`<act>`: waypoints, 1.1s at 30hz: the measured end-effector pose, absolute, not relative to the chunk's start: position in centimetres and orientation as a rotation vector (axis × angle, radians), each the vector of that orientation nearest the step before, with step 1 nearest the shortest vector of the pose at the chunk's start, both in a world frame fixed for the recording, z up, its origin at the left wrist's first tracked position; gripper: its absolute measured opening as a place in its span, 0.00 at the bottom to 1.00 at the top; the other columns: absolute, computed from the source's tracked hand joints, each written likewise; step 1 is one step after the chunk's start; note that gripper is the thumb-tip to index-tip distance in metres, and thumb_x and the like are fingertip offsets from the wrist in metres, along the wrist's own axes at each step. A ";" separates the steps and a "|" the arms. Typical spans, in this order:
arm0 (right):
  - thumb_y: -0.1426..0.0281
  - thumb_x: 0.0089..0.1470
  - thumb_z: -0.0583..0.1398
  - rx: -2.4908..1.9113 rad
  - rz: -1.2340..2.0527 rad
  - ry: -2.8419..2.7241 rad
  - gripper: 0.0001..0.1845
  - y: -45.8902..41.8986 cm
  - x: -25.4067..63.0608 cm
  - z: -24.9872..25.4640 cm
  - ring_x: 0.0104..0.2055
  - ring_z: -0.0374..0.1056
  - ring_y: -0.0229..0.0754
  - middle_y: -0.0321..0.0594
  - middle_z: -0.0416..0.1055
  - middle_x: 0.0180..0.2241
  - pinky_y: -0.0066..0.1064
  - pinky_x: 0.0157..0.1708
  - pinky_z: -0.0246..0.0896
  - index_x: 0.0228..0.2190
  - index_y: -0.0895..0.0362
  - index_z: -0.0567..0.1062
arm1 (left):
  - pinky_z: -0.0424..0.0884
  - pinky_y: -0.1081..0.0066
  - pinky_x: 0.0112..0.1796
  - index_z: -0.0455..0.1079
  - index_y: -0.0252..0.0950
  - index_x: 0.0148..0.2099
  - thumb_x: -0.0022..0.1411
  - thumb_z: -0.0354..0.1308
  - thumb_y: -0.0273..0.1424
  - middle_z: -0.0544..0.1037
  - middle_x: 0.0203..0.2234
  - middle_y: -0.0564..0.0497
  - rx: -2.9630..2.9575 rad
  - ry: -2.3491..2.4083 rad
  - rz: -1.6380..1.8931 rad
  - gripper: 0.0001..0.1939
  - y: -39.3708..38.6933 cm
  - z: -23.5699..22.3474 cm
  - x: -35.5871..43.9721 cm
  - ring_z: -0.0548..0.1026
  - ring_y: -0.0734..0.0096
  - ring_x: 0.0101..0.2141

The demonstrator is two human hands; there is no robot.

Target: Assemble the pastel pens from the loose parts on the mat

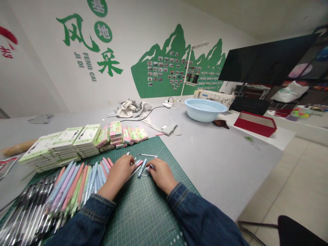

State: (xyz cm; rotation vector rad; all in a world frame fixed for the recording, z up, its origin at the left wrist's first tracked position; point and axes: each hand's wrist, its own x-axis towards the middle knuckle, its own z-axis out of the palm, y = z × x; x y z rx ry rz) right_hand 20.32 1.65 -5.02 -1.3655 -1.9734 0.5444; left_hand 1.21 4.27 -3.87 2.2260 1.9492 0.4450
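Evidently, blue barrel [142, 168]: lies on the green cutting mat [153, 147] between the two hands; probably light, stiff plastic, smooth enough to slip or roll if pinched off-centre; best taken mid-length, between thumb and forefinger.
Left hand [121, 172]: fingers curled in at the near end of a pink barrel [139, 163]; whether they grip it or merely touch it, one cannot tell.
Right hand [162, 174]: fingertips drawn together beside the blue barrel, at a small pale piece [151, 166]; how firmly it is held, if at all, cannot be told.
White rod [150, 155]: lies beyond the fingers; likely feather-light and bendable (thin things usually are); a soft hold near the middle suits it.
Pastel barrels [79, 181]: lie side by side, left of the left hand; likely to roll if nudged.
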 end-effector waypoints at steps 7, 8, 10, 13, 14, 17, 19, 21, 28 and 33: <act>0.70 0.50 0.56 -1.401 0.751 -1.540 0.09 3.1 21.8 -4.7 0.33 0.67 0.41 0.37 0.74 0.29 0.31 0.35 0.57 0.28 0.55 0.77 | 0.62 0.71 0.37 0.69 0.39 0.34 0.58 0.51 0.33 0.75 0.33 0.49 2.230 1.961 0.586 0.07 3.8 -3.1 1.2 0.72 0.65 0.36; 0.70 0.50 0.56 -1.413 0.760 -1.519 0.09 3.2 22.0 -4.6 0.32 0.67 0.41 0.37 0.74 0.29 0.31 0.35 0.57 0.28 0.55 0.77 | 0.62 0.71 0.37 0.70 0.39 0.34 0.58 0.51 0.32 0.75 0.33 0.49 2.231 1.952 0.595 0.07 3.7 -2.9 1.1 0.72 0.66 0.36; 0.72 0.48 0.56 -1.430 0.733 -1.534 0.08 3.2 22.2 -4.6 0.33 0.67 0.41 0.37 0.75 0.29 0.31 0.36 0.57 0.27 0.55 0.77 | 0.62 0.71 0.36 0.71 0.39 0.33 0.57 0.51 0.30 0.76 0.32 0.49 2.221 1.969 0.574 0.07 3.7 -2.4 0.9 0.72 0.66 0.36; 0.74 0.47 0.56 -1.457 0.658 -1.619 0.09 3.1 22.2 -4.6 0.35 0.67 0.40 0.37 0.75 0.31 0.30 0.37 0.57 0.28 0.55 0.77 | 0.61 0.71 0.34 0.72 0.38 0.32 0.55 0.52 0.28 0.77 0.32 0.49 2.175 2.039 0.474 0.07 3.9 -2.0 0.4 0.72 0.66 0.36; 0.74 0.47 0.57 -1.468 0.636 -1.651 0.09 3.0 22.2 -4.7 0.35 0.67 0.40 0.37 0.75 0.31 0.30 0.37 0.56 0.28 0.55 0.77 | 0.61 0.71 0.34 0.73 0.38 0.31 0.54 0.53 0.28 0.77 0.32 0.49 2.157 2.056 0.438 0.07 4.0 -2.0 0.2 0.73 0.66 0.35; 0.75 0.46 0.57 -1.485 0.599 -1.716 0.09 3.0 22.0 -5.1 0.35 0.67 0.41 0.38 0.74 0.31 0.30 0.36 0.56 0.27 0.55 0.77 | 0.60 0.70 0.33 0.73 0.38 0.29 0.52 0.54 0.27 0.78 0.32 0.50 2.133 2.076 0.355 0.06 4.2 -2.1 -0.1 0.73 0.65 0.36; 0.75 0.46 0.57 -1.478 0.613 -1.710 0.08 3.0 22.0 -5.5 0.34 0.67 0.41 0.38 0.74 0.31 0.29 0.36 0.56 0.27 0.55 0.77 | 0.59 0.70 0.33 0.72 0.39 0.28 0.50 0.55 0.27 0.79 0.31 0.50 2.127 2.079 0.302 0.05 4.1 -2.2 0.0 0.74 0.64 0.36; 0.74 0.47 0.57 -1.461 0.640 -1.680 0.08 3.1 21.9 -5.8 0.34 0.67 0.40 0.38 0.74 0.30 0.29 0.35 0.57 0.27 0.54 0.77 | 0.59 0.70 0.32 0.72 0.39 0.28 0.50 0.55 0.29 0.79 0.31 0.50 2.120 2.084 0.253 0.04 3.9 -2.3 0.2 0.74 0.63 0.36; 0.72 0.48 0.57 -1.449 0.680 -1.624 0.08 2.9 21.9 -5.5 0.32 0.66 0.39 0.38 0.74 0.30 0.27 0.33 0.57 0.26 0.55 0.77 | 0.60 0.69 0.32 0.69 0.39 0.29 0.53 0.53 0.32 0.77 0.32 0.47 2.148 2.114 0.197 0.05 3.4 -2.9 0.9 0.74 0.61 0.36; 0.72 0.47 0.57 -1.441 0.722 -1.576 0.08 2.8 21.8 -5.2 0.32 0.66 0.38 0.38 0.73 0.29 0.27 0.32 0.58 0.25 0.55 0.77 | 0.60 0.69 0.31 0.69 0.38 0.30 0.55 0.53 0.33 0.78 0.33 0.46 2.127 2.151 0.220 0.06 3.4 -3.0 1.0 0.74 0.61 0.35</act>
